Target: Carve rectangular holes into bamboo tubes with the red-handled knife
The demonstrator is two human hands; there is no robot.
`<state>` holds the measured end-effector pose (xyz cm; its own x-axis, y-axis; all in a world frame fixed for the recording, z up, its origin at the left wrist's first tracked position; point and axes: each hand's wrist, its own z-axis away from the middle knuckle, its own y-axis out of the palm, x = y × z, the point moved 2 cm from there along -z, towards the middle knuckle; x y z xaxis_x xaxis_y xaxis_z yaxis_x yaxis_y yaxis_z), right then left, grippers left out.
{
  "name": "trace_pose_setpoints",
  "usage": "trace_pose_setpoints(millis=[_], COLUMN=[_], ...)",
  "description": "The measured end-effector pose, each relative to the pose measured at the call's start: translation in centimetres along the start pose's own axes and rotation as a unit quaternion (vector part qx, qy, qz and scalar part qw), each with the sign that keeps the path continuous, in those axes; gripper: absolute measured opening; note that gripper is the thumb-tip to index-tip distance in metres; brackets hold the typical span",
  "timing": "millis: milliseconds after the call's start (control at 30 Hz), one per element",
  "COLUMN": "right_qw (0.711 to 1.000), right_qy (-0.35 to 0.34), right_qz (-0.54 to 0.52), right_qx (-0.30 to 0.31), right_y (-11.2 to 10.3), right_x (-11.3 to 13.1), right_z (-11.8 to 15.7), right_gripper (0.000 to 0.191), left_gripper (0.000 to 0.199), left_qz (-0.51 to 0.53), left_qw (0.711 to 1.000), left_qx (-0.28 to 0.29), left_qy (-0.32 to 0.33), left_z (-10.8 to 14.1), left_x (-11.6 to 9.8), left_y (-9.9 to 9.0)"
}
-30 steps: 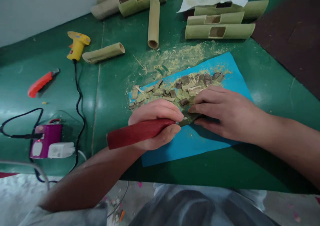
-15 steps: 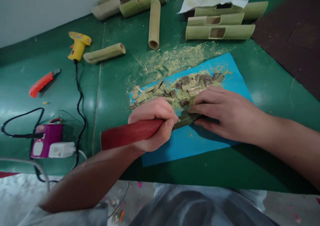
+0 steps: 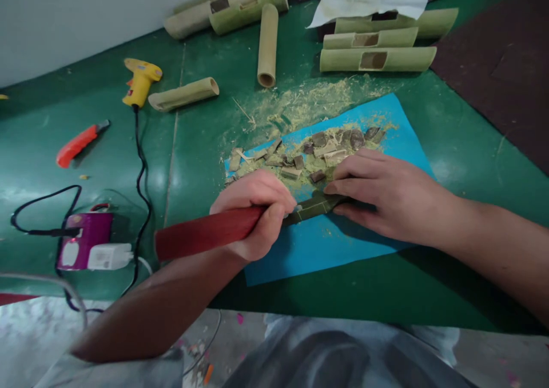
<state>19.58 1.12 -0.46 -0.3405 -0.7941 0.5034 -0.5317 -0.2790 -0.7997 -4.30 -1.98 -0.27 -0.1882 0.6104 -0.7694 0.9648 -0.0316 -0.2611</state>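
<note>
My left hand (image 3: 257,216) is closed around the thick red handle (image 3: 206,231) of a tool. Only a small pale tip shows past my fingers, so its kind is hidden. This tip meets the left part of a dark green strip (image 3: 315,206) scored with pale lines, perhaps bamboo. Fingers and thumb of my right hand (image 3: 381,196) pinch the strip's right end and hold it over a blue sheet (image 3: 300,256). Brown and tan chips (image 3: 319,139) lie with sawdust on the sheet, just beyond both hands.
Bamboo tubes with cut windows (image 3: 377,60) lie at the back. A yellow glue gun (image 3: 141,82), an orange-red utility knife (image 3: 79,145) and a purple power box (image 3: 88,239) with cords are at the left. A dark brown board (image 3: 497,68) covers the right side.
My left hand and the red-handled tool have shifted left along the dark green strip, baring more of its lines. My right hand keeps its hold. The view has shifted slightly.
</note>
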Motion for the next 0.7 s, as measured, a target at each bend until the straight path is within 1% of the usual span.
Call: trace_pose_setpoints(millis=[33,200,267,567,700], right_qw=[1.0,1.0,1.0,1.0,1.0], right_qy=[0.001,-0.004,-0.002,0.01,0.01], right_qz=[-0.002,-0.004,-0.001,0.002,-0.004], right_qx=[-0.001,-0.001,0.002,0.009,0.008], right_y=[0.0,0.0,0.1,0.0,0.1], right_x=[0.0,0.0,0.0,0.0,0.0], right_z=[0.0,0.0,0.0,-0.1,-0.1], right_gripper=[0.02,0.021,0.022,0.021,0.022], left_gripper=[0.022,0.017,0.016,0.006,0.009], left_qz=[0.004,-0.011,-0.012,-0.018,-0.016], left_qw=[1.0,0.993,0.991,0.991,0.99], left_qx=[-0.005,0.113,0.133,0.13,0.138], left_qy=[0.007,-0.013,-0.015,-0.009,-0.005], left_z=[-0.2,-1.3,-1.5,-1.4,-1.8], left_x=[-0.1,-0.8,-0.9,-0.7,-1.0], left_y=[0.0,0.2,0.1,0.2,0.4])
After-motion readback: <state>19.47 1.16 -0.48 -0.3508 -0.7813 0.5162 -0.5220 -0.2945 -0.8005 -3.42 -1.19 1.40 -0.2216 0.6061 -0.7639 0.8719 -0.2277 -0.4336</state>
